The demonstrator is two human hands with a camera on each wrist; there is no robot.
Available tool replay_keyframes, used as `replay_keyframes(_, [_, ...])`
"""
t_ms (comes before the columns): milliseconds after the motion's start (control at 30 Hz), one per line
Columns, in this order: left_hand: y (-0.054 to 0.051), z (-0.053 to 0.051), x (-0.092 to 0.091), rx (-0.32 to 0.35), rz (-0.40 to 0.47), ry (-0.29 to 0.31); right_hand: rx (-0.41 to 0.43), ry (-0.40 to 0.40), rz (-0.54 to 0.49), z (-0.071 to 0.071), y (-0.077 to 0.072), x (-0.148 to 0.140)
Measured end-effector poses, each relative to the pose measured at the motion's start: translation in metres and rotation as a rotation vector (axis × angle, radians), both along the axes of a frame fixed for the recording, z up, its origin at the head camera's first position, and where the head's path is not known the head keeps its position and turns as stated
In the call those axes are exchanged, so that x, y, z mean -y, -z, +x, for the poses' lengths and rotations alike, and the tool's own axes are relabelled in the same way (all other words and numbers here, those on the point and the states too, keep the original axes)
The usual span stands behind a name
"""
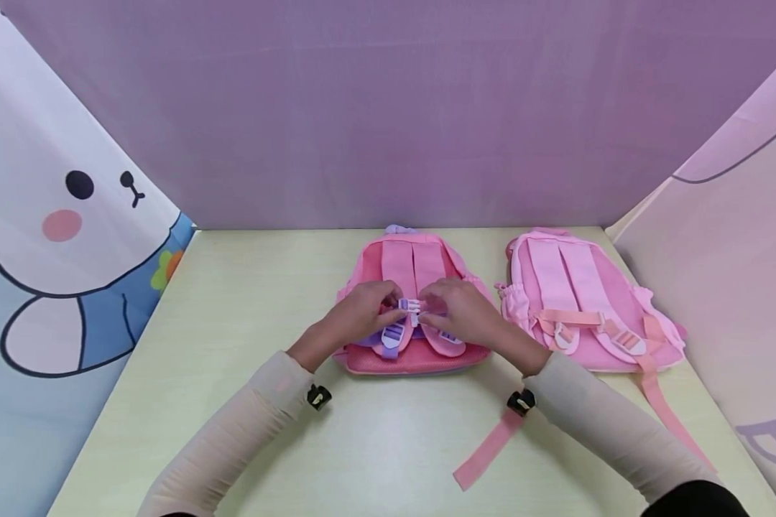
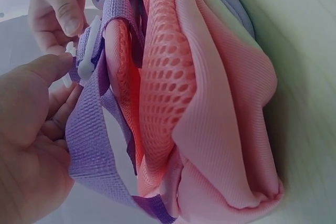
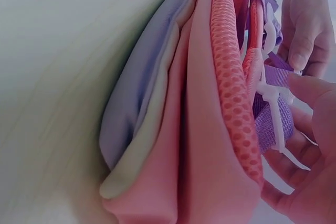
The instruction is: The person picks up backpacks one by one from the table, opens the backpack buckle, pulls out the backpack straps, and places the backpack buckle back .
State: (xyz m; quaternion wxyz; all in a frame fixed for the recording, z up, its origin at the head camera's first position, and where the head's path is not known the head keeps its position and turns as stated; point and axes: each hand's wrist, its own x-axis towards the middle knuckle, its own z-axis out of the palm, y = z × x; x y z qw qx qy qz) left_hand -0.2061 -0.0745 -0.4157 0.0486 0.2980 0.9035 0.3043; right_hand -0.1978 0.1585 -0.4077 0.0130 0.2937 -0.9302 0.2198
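Note:
A pink backpack [image 1: 394, 365] lies on the table with its shoulder straps [image 1: 397, 262] facing up. Across them a white plastic buckle [image 1: 410, 306] sits between both hands, on a purple webbing strap [image 2: 92, 145]. My left hand [image 1: 364, 310] pinches the buckle's left side, thumb and fingers close to it. From the other side, my right hand [image 1: 463, 309] pinches the buckle's right end with thumb and forefinger. White strap adjusters [image 1: 393, 335] hang below on the shoulder straps. Fingers partly hide the buckle, so whether its halves are joined cannot be told.
A second pink backpack [image 1: 595, 287] lies to the right, a peach strap [image 1: 569, 318] across its shoulder straps. Its long loose strap [image 1: 666, 409] trails toward the front right. A pink strap end [image 1: 488, 452] lies below my right wrist. Printed panels surround the table [image 1: 259, 287].

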Motion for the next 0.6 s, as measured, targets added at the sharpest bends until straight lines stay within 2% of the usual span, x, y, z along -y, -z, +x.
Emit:
replay_keyframes(400, [0.001, -0.003, -0.004, -0.010, 0.029, 0.028, 0.000, -0.026, -0.006, -0.002, -0.006, 0.009])
replay_keyframes(600, [0.001, -0.002, -0.005, -0.017, 0.016, 0.028, -0.015, -0.032, 0.000, -0.002, -0.006, 0.012])
